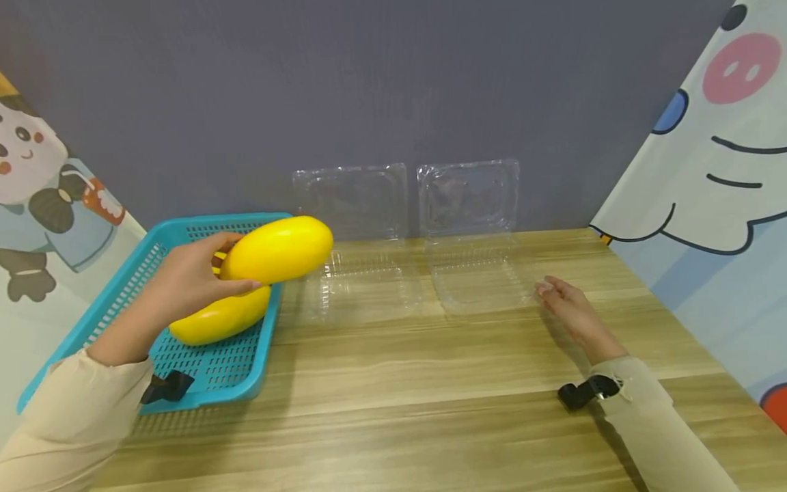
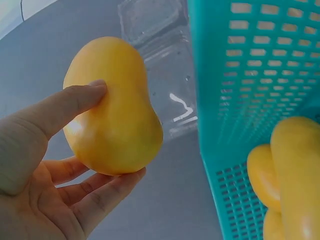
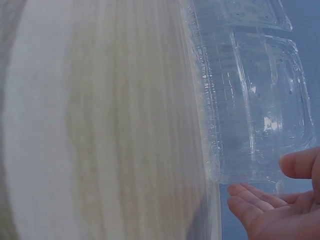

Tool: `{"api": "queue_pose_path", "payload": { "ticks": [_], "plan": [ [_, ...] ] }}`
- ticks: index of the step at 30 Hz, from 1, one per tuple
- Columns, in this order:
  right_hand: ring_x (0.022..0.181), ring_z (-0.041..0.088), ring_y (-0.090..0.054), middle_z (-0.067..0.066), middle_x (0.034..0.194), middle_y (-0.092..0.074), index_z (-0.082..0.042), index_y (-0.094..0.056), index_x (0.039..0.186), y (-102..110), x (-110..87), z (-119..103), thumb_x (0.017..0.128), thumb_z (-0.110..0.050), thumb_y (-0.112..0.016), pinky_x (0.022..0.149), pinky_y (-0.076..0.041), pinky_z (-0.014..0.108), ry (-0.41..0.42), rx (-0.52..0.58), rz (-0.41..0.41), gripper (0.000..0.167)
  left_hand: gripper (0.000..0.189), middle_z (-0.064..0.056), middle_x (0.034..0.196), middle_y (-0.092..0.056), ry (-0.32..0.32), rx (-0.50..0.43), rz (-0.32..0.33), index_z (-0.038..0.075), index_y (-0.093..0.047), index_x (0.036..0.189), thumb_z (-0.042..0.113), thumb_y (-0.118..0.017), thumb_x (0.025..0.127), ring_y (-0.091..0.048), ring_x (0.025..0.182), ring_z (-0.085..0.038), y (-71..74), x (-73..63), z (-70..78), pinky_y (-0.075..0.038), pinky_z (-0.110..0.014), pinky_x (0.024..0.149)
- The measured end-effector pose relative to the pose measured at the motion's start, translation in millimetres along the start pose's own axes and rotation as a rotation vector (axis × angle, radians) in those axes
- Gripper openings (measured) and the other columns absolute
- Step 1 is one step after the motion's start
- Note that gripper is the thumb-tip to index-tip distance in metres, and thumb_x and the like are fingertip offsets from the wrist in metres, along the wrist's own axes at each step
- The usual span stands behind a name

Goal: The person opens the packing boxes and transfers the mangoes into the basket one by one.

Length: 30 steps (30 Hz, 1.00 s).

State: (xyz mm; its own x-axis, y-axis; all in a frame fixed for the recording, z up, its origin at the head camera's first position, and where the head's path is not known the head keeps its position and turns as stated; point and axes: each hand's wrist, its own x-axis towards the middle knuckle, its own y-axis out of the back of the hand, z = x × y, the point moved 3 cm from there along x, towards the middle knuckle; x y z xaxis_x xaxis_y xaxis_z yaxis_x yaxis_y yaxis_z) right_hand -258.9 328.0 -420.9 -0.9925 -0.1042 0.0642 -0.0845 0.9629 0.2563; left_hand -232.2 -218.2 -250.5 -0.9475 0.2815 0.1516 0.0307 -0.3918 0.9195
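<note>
My left hand (image 1: pixel 187 280) grips a smooth yellow mango (image 1: pixel 279 249) above the right side of a blue plastic basket (image 1: pixel 267 342). In the left wrist view, the thumb presses one face of the mango (image 2: pixel 112 110) and the fingers lie under it. More yellow mangoes (image 1: pixel 224 318) lie in the basket, partly hidden by the hand. On the right, my right hand (image 1: pixel 574 311) is at the right edge of a clear plastic clamshell box (image 1: pixel 476 273). Its thumb and fingers (image 3: pixel 250 202) are apart beside the box; whether they touch it I cannot tell.
A second clear clamshell box (image 1: pixel 369 280) stands with its lid up, left of the first, between it and the basket. Both lids lean near the grey back wall (image 1: pixel 393 102). Cartoon-printed panels flank the wooden table (image 1: pixel 418 410).
</note>
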Motion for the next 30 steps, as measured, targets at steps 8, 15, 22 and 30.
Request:
{"api": "queue_pose_path", "payload": {
  "ticks": [8, 15, 22, 30],
  "plan": [
    [0.135, 0.046, -0.021, 0.037, 0.145, -0.020, 0.016, -0.003, 0.143, -5.7, -0.5, -13.0, 0.104, -0.019, -0.028, 0.105, -0.037, 0.026, -0.110, -0.120, 0.007, 0.058, 0.079, -0.026, 0.119, -0.056, 0.018, 0.016, 0.013, -0.003, -0.044, 0.134, 0.043, -0.075, 0.078, -0.058, 0.099, -0.044, 5.4, -13.6, -20.1, -0.051, -0.056, 0.075],
    [0.135, 0.045, -0.020, 0.037, 0.146, -0.018, 0.015, -0.002, 0.144, -5.7, 1.3, -11.8, 0.104, -0.019, -0.027, 0.110, -0.030, 0.039, -0.124, -0.126, -0.004, 0.058, 0.079, -0.028, 0.116, -0.055, 0.023, 0.044, 0.010, -0.006, -0.043, 0.133, 0.039, -0.076, 0.077, -0.057, 0.096, -0.045, 9.3, -25.1, -38.0, -0.053, -0.053, 0.069],
    [0.135, 0.045, -0.021, 0.037, 0.146, -0.018, 0.015, -0.002, 0.144, -6.9, -0.9, -14.9, 0.104, -0.019, -0.027, 0.110, -0.029, 0.042, -0.121, -0.129, -0.009, 0.058, 0.082, -0.033, 0.118, -0.051, 0.065, 0.078, -0.025, -0.009, -0.041, 0.133, 0.040, -0.076, 0.077, -0.056, 0.095, -0.048, 10.3, -36.7, -52.8, -0.054, -0.052, 0.066],
    [0.135, 0.046, -0.020, 0.037, 0.146, -0.018, 0.016, -0.003, 0.143, -7.0, -3.5, -18.4, 0.104, -0.019, -0.027, 0.110, -0.028, 0.043, -0.120, -0.135, -0.005, 0.059, 0.085, -0.037, 0.118, -0.050, 0.082, 0.086, -0.030, -0.010, -0.040, 0.133, 0.040, -0.078, 0.076, -0.055, 0.096, -0.052, 11.3, -49.5, -64.8, -0.053, -0.054, 0.064]
  ]
}}
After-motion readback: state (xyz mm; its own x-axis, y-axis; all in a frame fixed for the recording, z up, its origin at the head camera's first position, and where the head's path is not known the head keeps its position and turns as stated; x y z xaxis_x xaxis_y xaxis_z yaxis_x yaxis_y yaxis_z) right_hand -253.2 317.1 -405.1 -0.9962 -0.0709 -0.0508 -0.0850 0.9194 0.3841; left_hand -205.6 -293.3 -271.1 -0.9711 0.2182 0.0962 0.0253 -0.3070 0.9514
